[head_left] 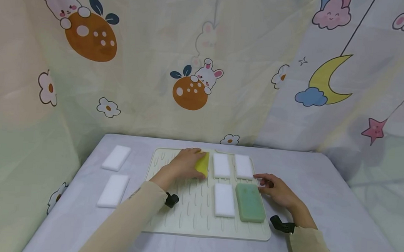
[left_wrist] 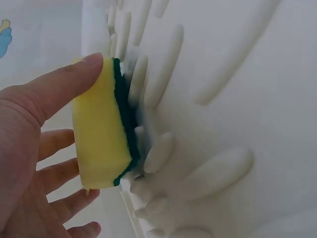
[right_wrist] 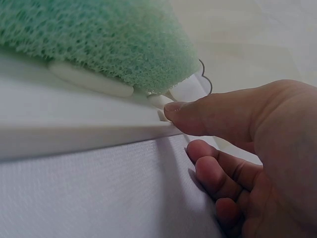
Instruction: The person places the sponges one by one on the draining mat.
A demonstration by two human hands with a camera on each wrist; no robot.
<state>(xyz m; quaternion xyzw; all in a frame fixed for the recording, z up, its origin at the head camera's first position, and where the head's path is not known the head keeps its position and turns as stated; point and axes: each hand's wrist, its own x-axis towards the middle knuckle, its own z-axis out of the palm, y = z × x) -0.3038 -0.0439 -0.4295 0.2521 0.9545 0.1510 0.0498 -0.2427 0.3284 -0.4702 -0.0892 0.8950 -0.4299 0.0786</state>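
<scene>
Printed backdrop [head_left: 148, 41], draped desk [head_left: 300, 166]: yellow sponge [head_left: 202, 165] in your left grip [head_left: 185, 163]

Behind the desk hangs pale cloth printed with rabbits, flowers and a moon. On the desk's white cover lies a pale ribbed mat [head_left: 185, 223], with two of the white blocks [head_left: 113, 190] lying beside it on your left.

Your left grip is clamped on the yellow sponge, thumb on one edge and fingertips around the other. You hold it over the rear of the mat, just left of the blocks there, its dark green backing towards the ridges. Whether that backing fully touches them, I cannot tell.

Your right grip [head_left: 279, 190] has thumb and forefinger apart, the other fingers loosely curled, nothing visibly held. The thumb sits at the mat's right rim, just beside the green sponge [head_left: 250, 203]. Three white blocks share that half of the mat: two behind, one left of the green sponge.

The step in hand looks like placing the yellow sponge on the mat or lifting it off; the view doesn't settle which. If placing, the next move calls for lowering it flat, square with its row, then letting go cleanly. Either way, a light right hand at the rim should help stop the mat sliding.
</scene>
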